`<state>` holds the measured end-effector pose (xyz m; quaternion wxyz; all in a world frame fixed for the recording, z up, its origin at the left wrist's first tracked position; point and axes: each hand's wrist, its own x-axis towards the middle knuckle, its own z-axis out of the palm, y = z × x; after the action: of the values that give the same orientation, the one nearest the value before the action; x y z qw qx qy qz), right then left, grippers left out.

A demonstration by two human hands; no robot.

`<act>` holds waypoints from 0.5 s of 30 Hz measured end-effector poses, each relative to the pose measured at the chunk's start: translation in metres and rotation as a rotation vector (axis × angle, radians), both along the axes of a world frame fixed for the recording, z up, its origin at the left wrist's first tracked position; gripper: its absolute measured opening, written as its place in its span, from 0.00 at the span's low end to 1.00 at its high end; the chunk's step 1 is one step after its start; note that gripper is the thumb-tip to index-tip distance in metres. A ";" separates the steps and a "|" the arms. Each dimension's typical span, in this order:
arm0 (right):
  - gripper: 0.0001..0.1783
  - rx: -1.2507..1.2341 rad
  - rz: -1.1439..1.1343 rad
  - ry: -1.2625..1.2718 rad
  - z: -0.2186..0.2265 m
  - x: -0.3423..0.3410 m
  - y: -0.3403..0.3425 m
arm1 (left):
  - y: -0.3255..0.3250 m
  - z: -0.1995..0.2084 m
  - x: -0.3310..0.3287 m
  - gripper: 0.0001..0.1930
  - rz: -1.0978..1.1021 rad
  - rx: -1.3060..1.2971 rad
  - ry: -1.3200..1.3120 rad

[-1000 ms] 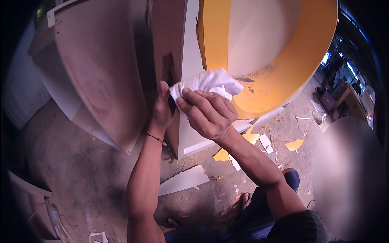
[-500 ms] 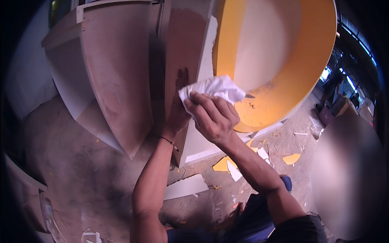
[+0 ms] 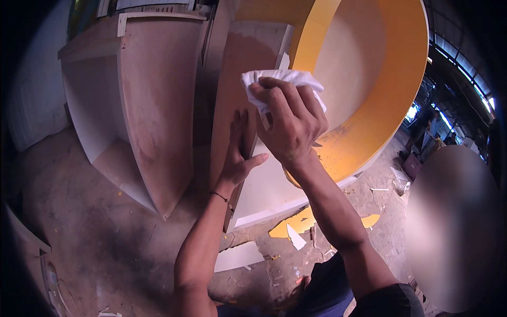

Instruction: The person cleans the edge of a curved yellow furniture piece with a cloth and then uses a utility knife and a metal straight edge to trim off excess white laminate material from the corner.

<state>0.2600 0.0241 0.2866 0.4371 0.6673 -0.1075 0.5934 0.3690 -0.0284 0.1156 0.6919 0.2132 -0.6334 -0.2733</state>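
A crumpled white cloth is bunched under the fingers of my right hand, which is closed on it. Cloth and hand are over the white edge of an upright panel with a brown face, and the hand hides part of that edge. Lower on the same panel, my left hand rests flat against the brown face. Its fingers are stretched out and its thumb points toward the white side. To the right of the panel stands a large curved piece with a yellow rim and a pale inner face.
On the left stands another open, curved-sided cabinet piece with a brown side. Yellow offcuts and a white offcut lie on the dusty floor near my legs. A blurred pale shape fills the right side.
My right hand has moved up and farther away with the cloth. My left thumb now shows, spread away from the fingers. The view has shifted slightly.
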 end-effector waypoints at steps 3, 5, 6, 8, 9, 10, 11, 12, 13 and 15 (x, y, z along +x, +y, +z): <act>0.19 0.034 -0.009 0.013 0.012 0.001 0.000 | 0.003 0.002 -0.001 0.62 0.032 -0.018 -0.003; 0.20 0.019 -0.025 -0.013 0.018 0.003 -0.001 | 0.004 0.003 -0.002 0.61 0.018 -0.004 0.013; 0.20 0.018 -0.026 -0.018 0.021 0.004 -0.002 | 0.003 0.003 -0.002 0.61 0.017 -0.006 0.009; 0.11 -0.060 -0.039 -0.031 0.026 0.005 -0.004 | 0.002 0.001 -0.002 0.62 0.029 0.013 -0.023; 0.11 -0.060 -0.038 -0.040 0.029 0.006 -0.004 | 0.002 0.001 -0.001 0.62 0.030 0.012 -0.032; 0.12 -0.064 -0.030 -0.033 0.033 0.008 -0.003 | 0.002 0.001 0.000 0.62 0.002 0.011 0.006; 0.12 -0.068 -0.022 -0.026 0.037 0.010 -0.003 | 0.002 0.001 0.001 0.62 -0.026 0.010 0.043; 0.11 -0.065 -0.021 -0.001 0.042 0.009 -0.004 | 0.002 0.002 -0.002 0.62 -0.033 0.009 0.041; 0.11 -0.065 -0.027 -0.003 0.049 0.006 -0.007 | 0.003 0.003 -0.004 0.62 -0.025 0.009 0.054; 0.11 -0.172 0.051 -0.017 0.065 -0.007 -0.012 | 0.004 0.007 -0.005 0.62 -0.013 0.008 0.061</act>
<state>0.2532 0.0125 0.3517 0.4765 0.6248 -0.0431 0.6170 0.3642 -0.0241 0.1229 0.7083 0.2031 -0.6122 -0.2867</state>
